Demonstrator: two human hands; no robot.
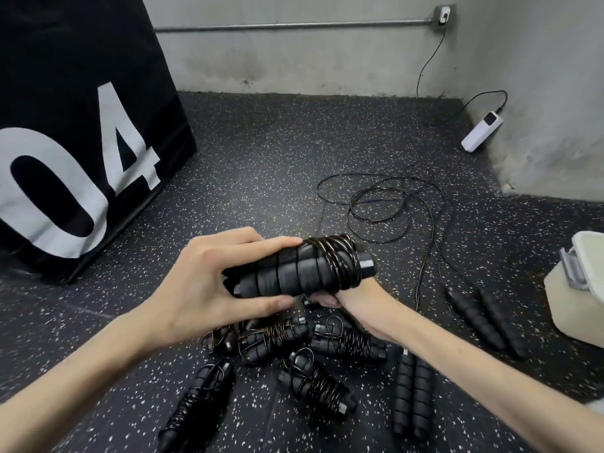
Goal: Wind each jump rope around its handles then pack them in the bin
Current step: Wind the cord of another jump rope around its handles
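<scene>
Ahead of me, speckled black rubber floor point(261, 152), large black block point(81, 103) marked "04" at my left, grey concrete wall point(310, 60) with metal conduit point(294, 26), outlet box point(444, 15), white power bank point(482, 131) on its cable point(428, 67).

**Black jump ropes, some wound, some loose**

We see a pair of black ribbed foam handles point(304, 273) held side by side in the air, lying crosswise, thin black cord point(340, 261) coiled around their right end. Below it on the speckled floor lie several wound bundles point(313, 382). Two unwound handle pairs point(487, 318) rest at right, their cord looping loosely point(379, 204) beyond. A pale plastic bin point(568, 308) stands at the far right edge.
</scene>
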